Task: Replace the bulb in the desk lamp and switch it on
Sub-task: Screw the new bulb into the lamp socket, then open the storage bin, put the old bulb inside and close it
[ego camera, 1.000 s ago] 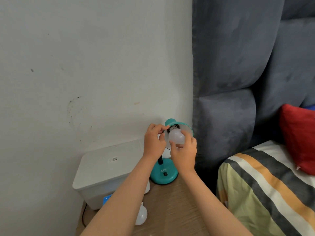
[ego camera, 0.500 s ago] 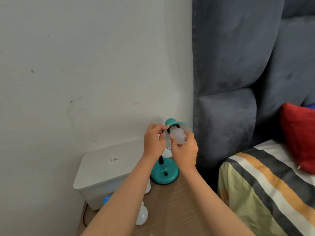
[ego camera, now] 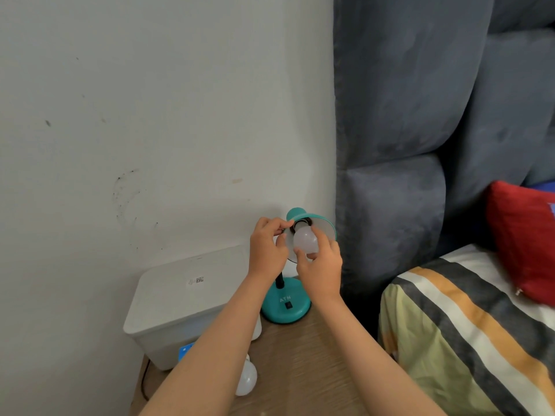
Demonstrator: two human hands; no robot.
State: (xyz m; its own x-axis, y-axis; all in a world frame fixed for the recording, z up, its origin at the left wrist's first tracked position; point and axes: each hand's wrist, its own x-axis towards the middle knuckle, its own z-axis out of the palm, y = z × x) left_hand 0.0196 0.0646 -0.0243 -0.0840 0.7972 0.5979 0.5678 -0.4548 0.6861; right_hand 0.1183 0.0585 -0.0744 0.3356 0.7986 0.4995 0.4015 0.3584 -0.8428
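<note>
Teal desk lamp (ego camera: 285,304) standing on the wooden surface (ego camera: 300,370), close against the white wall, base marked "ATN" with a small dark switch just below the letters. Shade (ego camera: 326,228) tilted toward the camera, white bulb (ego camera: 304,240) seated at the dark socket inside it. Right hand (ego camera: 319,273) in front of the lamp, fingertips closed around the lower half of the bulb. Left hand (ego camera: 267,247) to the left of the shade, thumb and forefinger pinched on its rim near the socket. Second white bulb (ego camera: 246,381) lying on the surface, well in front of the lamp and to its left, partly hidden under the left forearm. White lidded box (ego camera: 180,301) just left of the lamp base, small printed label on the lid, blue tag at its front lower edge. Right of the lamp: grey padded headboard (ego camera: 420,145), then a bed with a striped cover (ego camera: 465,340) and a red cushion (ego camera: 522,241).
</note>
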